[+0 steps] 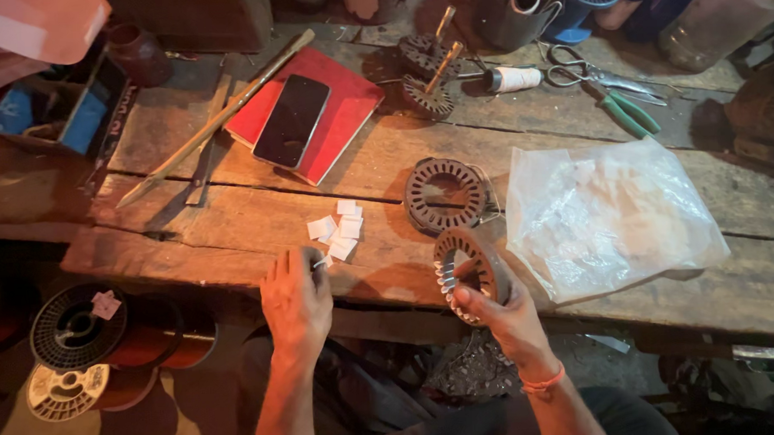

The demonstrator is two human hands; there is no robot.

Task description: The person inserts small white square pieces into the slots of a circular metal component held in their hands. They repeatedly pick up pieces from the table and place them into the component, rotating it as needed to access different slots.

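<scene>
My right hand (pixel 504 312) holds a rusty ring-shaped motor stator (pixel 472 270) upright at the bench's front edge. White paper strips stick out of its slots on the left side. My left hand (pixel 297 300) pinches a small white paper piece (pixel 319 265) between finger and thumb, just below a little pile of white paper pieces (pixel 337 228) on the wooden bench (pixel 231 224). A second stator (pixel 443 193) lies flat on the bench behind the held one.
A clear plastic bag (pixel 604 217) lies at the right. A red book (pixel 343 115) with a phone (pixel 292 120) on it, a long stick (pixel 217 119), thread spool (pixel 513 79), scissors (pixel 589 71), green-handled pliers (pixel 626 111) sit farther back. Wire reels (pixel 79 331) stand below left.
</scene>
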